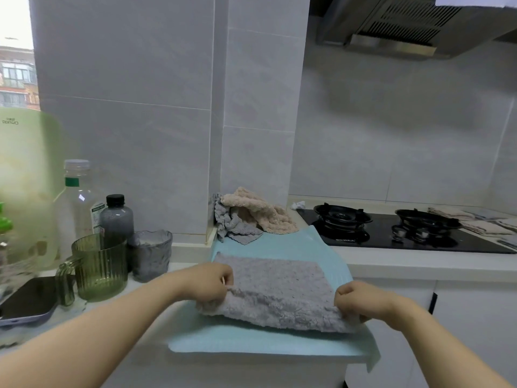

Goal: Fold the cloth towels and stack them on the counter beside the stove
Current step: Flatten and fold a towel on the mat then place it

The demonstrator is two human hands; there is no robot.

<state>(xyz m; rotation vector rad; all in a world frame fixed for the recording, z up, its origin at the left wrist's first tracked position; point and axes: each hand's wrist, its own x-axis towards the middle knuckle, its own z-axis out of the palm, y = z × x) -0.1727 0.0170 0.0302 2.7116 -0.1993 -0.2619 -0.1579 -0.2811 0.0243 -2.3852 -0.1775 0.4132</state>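
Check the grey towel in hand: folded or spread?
Spread: the grey towel lies open on the blue mat; the left hand and right hand pinch its near corners, lifting that edge.

I see towel (277, 289) flat on mat (279, 343), dead ahead on counter (391, 264). My left hand (208, 282) grips its near corner at 9, right hand (355, 302) near corner at 3. At 12, towel heap (251, 217) behind mat, against wall. Stove (391, 236) at 2. Pitcher (98, 267) and cup (151, 256) at 10, bottle (116, 219) behind them; phone (28, 301) at 9.
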